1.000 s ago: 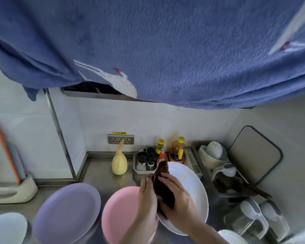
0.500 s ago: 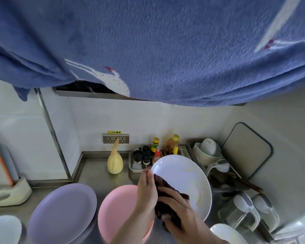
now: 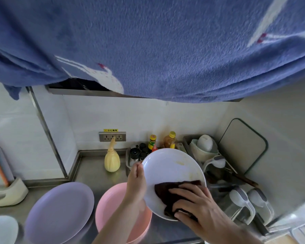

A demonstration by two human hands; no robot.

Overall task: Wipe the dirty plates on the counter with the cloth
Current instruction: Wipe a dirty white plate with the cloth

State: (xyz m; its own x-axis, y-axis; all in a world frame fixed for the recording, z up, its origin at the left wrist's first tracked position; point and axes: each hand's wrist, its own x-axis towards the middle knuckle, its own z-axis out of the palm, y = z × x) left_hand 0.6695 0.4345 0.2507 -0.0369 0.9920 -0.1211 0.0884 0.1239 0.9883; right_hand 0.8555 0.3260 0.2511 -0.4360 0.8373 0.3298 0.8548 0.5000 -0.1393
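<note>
My left hand [image 3: 136,182] grips the left rim of a white plate [image 3: 169,171] and holds it tilted above the counter. Yellowish smears show on the plate's upper right part. My right hand [image 3: 199,208] presses a dark brown cloth [image 3: 167,192] flat against the lower part of the plate's face. Under my left forearm lies a pink plate [image 3: 111,206]. A purple plate [image 3: 60,212] rests on the steel counter to its left, and a pale plate [image 3: 2,229] shows at the bottom left corner.
A yellow squeeze bottle [image 3: 112,160] stands by the wall socket [image 3: 112,137]. A tray of condiment bottles [image 3: 144,150] sits behind the held plate. A dish rack [image 3: 217,166] with bowls and lidded containers [image 3: 243,203] fills the right side. Blue fabric [image 3: 148,41] covers the upper view.
The white plate has tipped so that its face shows more fully. My right hand has slid the cloth from the plate's left edge down to its lower part.
</note>
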